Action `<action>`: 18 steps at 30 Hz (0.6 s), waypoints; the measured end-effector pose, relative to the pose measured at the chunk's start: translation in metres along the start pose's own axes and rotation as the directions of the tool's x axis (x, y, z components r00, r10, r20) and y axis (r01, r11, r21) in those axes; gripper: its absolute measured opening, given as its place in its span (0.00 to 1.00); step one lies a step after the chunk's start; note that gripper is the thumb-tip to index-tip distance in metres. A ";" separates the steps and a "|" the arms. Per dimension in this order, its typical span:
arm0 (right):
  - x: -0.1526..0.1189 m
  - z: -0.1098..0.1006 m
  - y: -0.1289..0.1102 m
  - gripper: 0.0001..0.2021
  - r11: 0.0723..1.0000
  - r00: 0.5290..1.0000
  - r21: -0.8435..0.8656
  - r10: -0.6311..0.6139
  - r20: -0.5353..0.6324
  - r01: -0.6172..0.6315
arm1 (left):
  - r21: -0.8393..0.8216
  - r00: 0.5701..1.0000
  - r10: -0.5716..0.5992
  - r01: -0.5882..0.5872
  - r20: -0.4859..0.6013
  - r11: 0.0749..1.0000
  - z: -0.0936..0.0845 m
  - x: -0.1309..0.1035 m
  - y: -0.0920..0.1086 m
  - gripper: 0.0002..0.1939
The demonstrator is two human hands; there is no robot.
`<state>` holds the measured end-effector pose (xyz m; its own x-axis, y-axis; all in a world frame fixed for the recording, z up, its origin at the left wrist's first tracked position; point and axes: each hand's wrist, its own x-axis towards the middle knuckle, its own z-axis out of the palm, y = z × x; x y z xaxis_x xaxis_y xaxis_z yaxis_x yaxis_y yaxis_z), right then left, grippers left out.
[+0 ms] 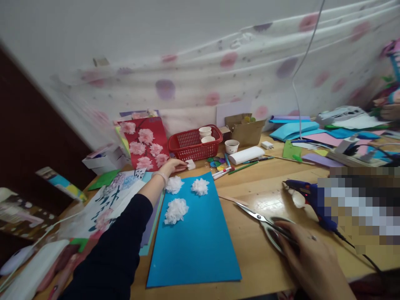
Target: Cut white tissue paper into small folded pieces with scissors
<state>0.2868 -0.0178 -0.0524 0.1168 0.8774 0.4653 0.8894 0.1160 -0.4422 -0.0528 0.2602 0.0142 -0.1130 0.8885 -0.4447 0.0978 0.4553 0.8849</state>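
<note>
My left hand [171, 166] stretches to the far side of a blue sheet [196, 241], its fingertips closed at the edge of a small folded white piece of paper [190, 165]. Three ruffled white paper flowers lie on the upper part of the sheet: one flower [174, 185] beside my wrist, one flower [200, 187] to its right and a larger flower [176, 211] nearer me. At the right, my right hand [309, 254] is closed around the handles of scissors [259, 217]. Their blades point left, low over the wooden table.
Behind the sheet stand a red basket [190, 146] with paper cups and a red picture [150, 143] with pink flowers. A blue glue gun [312, 200] with a cord lies at the right. A white roll [246, 155], pens and a power strip [353, 158] lie farther back. A person's hand [390, 110] shows far right.
</note>
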 end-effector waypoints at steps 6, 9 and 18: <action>-0.002 0.002 0.010 0.16 0.996 0.999 0.078 0.034 0.010 -0.034 | 0.173 0.994 0.081 -0.066 -0.080 0.983 -0.003 -0.011 0.003 0.18; -0.002 0.002 0.013 0.17 0.988 0.998 0.140 0.056 0.017 -0.058 | 0.284 0.987 0.135 -0.105 -0.088 0.953 -0.032 -0.031 0.014 0.17; 0.004 -0.003 0.006 0.22 0.974 0.991 0.182 0.130 0.023 -0.132 | 0.659 0.926 0.364 -0.211 -0.102 0.722 -0.149 -0.129 -0.038 0.17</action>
<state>0.2939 -0.0148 -0.0507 0.2216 0.8954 0.3862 0.7706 0.0819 -0.6320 -0.1896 0.1199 0.0590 -0.1698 0.9826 -0.0750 0.7462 0.1780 0.6415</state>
